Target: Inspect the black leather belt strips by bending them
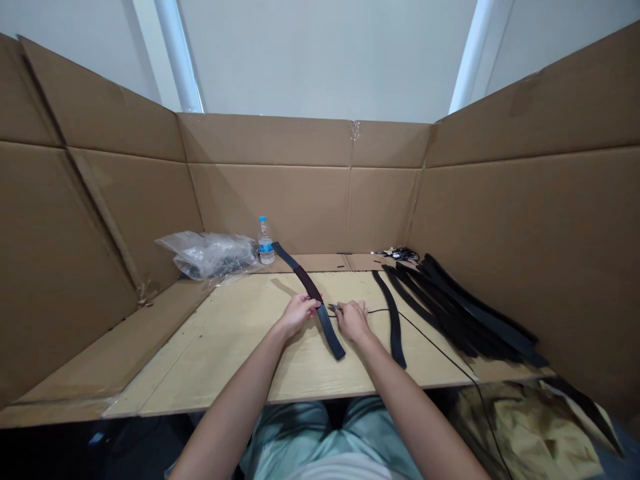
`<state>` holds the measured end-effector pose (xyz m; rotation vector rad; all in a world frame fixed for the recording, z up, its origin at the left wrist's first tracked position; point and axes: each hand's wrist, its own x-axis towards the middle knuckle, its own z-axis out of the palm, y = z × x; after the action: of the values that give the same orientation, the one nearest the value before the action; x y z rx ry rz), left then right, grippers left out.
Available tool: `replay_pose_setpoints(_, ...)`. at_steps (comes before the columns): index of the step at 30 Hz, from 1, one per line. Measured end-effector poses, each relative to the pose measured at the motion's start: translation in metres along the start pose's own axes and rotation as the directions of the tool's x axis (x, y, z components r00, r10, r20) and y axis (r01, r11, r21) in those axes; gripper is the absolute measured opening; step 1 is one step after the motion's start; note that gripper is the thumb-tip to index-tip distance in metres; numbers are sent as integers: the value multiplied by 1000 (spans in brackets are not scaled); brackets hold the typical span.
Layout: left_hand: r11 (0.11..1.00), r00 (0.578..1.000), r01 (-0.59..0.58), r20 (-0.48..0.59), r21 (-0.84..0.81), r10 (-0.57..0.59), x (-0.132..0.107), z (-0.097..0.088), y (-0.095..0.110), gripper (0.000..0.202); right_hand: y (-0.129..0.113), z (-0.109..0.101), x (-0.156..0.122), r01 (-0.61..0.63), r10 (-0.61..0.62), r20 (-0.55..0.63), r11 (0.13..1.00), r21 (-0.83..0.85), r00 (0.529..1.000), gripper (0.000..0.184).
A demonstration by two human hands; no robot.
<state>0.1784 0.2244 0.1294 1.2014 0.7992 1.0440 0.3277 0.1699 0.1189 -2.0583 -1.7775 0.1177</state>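
A long black strap [306, 283] lies diagonally on the pale wooden tabletop [235, 333], running from near the water bottle toward me. My left hand [299, 313] grips the strap at its middle, fingers curled over it. My right hand [353, 320] is closed on a small metal tool [334, 308] whose tip touches the strap's edge. A thin black cord [425, 337] trails from the right hand toward the table's front right edge.
A single black strap [393, 317] lies right of my hands; a pile of several more straps [465, 310] lies at the right wall. A water bottle [265, 241] and a crumpled clear plastic bag [210, 253] sit at the back left. Cardboard walls [300, 193] enclose the table.
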Motion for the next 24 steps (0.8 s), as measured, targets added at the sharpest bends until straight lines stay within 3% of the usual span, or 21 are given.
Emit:
replay_pose_setpoints(4, 1000, 1000, 5, 11, 3, -5, -2, -1, 1, 32, 1, 3, 4, 19, -16, -33, 997, 80, 999, 27)
replay_pose_setpoints(7, 1000, 1000, 7, 11, 9, -7, -3, 0, 2, 29, 2, 8, 9, 81, -32, -130, 917, 391, 991, 27)
replay_pose_setpoints(10, 1000, 1000, 1, 16, 1, -1, -4, 2, 3, 25, -1, 14, 14, 60, 1, -80, 656, 752, 997, 31)
replay_pose_setpoints(12, 1000, 999, 0, 32, -13, 0, -5, 3, 4, 24, -5, 17, 15, 2, -12, 4, 462, 887, 1000, 42)
replay_pose_setpoints(15, 999, 999, 8, 48, -36, -6, -6, 5, 5, 24, -10, 17, 15, -43, -35, 53, 258, 965, 998, 55)
replay_pose_setpoints(18, 998, 998, 16, 58, -62, -12, -7, 6, 5, 27, -13, 13, 13, -91, 24, 89, 116, 989, 996, 62)
replay_pose_setpoints(20, 997, 998, 15, 69, -71, -10, -8, 6, 6, 27, -14, 9, 11, -121, 43, 118, 77, 990, 992, 65)
replay_pose_setpoints(24, 994, 994, 32, 105, -100, -22, -9, 6, 5, 27, -15, 6, 11, -158, 57, 152, 102, 982, 987, 62)
